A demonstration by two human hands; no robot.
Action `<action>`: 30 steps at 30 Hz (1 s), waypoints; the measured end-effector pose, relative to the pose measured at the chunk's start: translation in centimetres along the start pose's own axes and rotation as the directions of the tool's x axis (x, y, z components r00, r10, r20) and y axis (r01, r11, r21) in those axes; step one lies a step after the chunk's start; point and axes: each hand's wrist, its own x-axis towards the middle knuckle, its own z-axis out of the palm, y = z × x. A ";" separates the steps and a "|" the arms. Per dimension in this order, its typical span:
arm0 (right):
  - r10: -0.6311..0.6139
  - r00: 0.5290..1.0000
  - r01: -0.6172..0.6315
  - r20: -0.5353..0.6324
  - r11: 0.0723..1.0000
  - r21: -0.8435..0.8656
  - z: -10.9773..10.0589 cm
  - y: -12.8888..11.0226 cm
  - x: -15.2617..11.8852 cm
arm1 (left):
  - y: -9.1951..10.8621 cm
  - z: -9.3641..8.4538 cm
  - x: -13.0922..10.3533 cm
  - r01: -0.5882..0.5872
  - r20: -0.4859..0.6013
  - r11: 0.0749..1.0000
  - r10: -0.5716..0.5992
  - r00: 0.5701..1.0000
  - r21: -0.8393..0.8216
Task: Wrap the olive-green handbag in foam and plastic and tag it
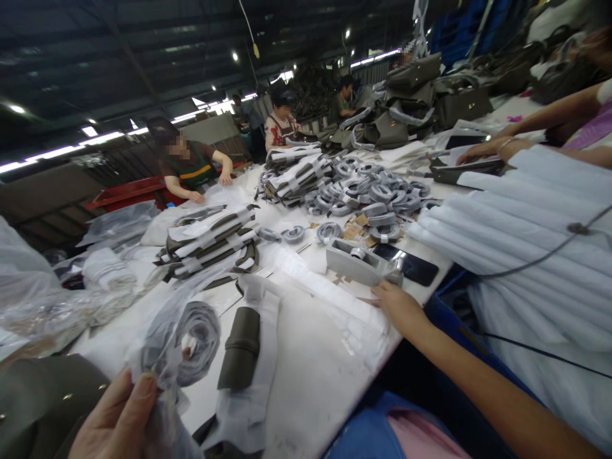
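Observation:
My left hand, at the lower left, pinches a coiled strap wrapped in thin whitish wrapping, holding it up over the table. My right hand reaches to the cutting end of a grey tape dispenser. Its fingers are closed there, and what they pinch is too small to make out. Just right of the coil, a dark olive rolled bag part lies on white tissue. White tissue strips stretch between it and the dispenser.
Beyond are a stack of wrapped olive bag parts and a heap of wrapped coils. A phone lies behind the dispenser. White sheets hang on the right under a cord. A co-worker works across the table; another's arms reach in at right.

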 end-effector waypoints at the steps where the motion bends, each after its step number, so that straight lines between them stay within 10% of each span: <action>1: 0.004 1.000 -0.004 0.016 1.000 -0.020 -0.3 -0.1 0.0 | -0.1 0.0 0.0 0.035 -0.016 0.999 -0.035 0.999 -0.011; 12: 0.104 0.988 -0.095 0.111 0.992 -0.083 -1.2 -1.4 0.1 | 1.3 2.2 -1.6 0.081 -0.045 0.995 -0.084 0.995 -0.066; 30: 0.131 0.990 -0.129 -0.043 0.991 0.047 -0.2 -1.5 0.2 | 0.4 1.4 -0.4 0.042 0.100 0.995 -0.033 0.994 -0.094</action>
